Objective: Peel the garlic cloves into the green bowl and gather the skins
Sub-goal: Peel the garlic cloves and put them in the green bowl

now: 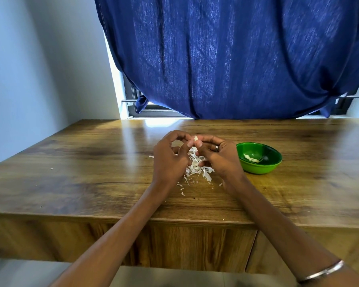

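Head view: glossy brown wooden table; round green plastic bowl, right; papery white skin heap, featherlight, centre; left hand and right hand pinching small slippery white garlic clove by both ends.

No text, label, brand, number or sign can be read anywhere in this view.
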`<move>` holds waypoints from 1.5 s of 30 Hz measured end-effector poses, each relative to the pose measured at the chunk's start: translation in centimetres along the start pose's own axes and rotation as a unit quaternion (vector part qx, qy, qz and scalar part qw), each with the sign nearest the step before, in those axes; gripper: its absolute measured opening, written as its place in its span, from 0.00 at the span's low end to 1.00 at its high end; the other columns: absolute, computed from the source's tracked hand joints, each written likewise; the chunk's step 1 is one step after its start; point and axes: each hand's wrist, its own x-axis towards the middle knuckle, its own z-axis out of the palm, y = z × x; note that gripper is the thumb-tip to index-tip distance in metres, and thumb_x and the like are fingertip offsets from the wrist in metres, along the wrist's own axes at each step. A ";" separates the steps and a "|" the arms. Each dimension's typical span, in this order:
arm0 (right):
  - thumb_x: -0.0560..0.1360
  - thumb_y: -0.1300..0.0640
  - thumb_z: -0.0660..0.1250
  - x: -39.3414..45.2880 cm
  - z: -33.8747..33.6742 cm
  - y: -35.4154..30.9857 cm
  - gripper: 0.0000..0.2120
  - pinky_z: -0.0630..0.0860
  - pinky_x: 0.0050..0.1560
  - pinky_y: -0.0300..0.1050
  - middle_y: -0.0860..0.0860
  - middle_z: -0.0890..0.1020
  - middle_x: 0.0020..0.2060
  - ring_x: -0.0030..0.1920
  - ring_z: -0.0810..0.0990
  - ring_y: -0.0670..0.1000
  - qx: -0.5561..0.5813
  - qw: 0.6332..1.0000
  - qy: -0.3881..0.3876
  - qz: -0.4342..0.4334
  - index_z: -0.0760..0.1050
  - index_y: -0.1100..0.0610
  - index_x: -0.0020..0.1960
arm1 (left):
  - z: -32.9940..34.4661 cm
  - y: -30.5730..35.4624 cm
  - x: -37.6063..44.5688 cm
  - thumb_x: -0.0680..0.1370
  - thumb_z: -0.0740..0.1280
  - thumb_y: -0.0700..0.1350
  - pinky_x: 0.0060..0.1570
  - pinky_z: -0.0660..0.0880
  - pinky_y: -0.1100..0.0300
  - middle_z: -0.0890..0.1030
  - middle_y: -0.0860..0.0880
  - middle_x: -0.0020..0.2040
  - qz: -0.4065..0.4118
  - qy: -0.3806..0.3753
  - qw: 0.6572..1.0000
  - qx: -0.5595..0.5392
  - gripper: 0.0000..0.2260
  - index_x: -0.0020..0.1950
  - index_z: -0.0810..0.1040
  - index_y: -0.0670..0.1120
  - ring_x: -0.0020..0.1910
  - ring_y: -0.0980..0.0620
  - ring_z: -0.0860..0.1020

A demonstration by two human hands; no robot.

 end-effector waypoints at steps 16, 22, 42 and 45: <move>0.72 0.61 0.77 0.1 -0.2 0.0 0.07 0.81 0.32 0.46 0.51 0.88 0.42 0.39 0.85 0.47 -0.027 0.998 0.049 -0.042 0.83 0.54 0.48 | -0.4 -0.6 0.2 0.78 0.74 0.47 0.40 0.79 0.58 0.81 0.60 0.38 0.021 0.055 0.994 0.096 0.03 0.47 0.88 0.50 0.38 0.61 0.81; 0.72 0.59 0.77 0.1 -0.2 0.1 0.08 0.80 0.31 0.41 0.49 0.88 0.43 0.39 0.86 0.46 -0.043 0.996 0.057 -0.050 0.85 0.55 0.51 | -0.6 -0.5 0.1 0.69 0.82 0.44 0.38 0.75 0.69 0.84 0.57 0.40 0.007 0.058 0.993 0.101 0.07 0.40 0.86 0.54 0.37 0.62 0.81; 0.74 0.60 0.76 0.0 0.0 0.2 0.07 0.82 0.31 0.50 0.48 0.87 0.43 0.38 0.86 0.51 -0.110 0.993 0.012 -0.045 0.82 0.50 0.46 | -0.7 0.4 0.0 0.75 0.76 0.38 0.22 0.72 0.65 0.85 0.52 0.45 -0.013 0.036 0.999 -0.001 0.03 0.46 0.84 0.43 0.25 0.54 0.80; 0.74 0.61 0.76 0.1 -0.1 0.3 0.07 0.83 0.33 0.50 0.49 0.87 0.44 0.39 0.86 0.51 -0.117 0.992 0.013 -0.054 0.81 0.51 0.45 | -0.5 -0.2 -0.1 0.77 0.73 0.34 0.25 0.74 0.60 0.82 0.54 0.44 0.037 0.011 0.999 0.034 0.05 0.46 0.82 0.44 0.27 0.52 0.80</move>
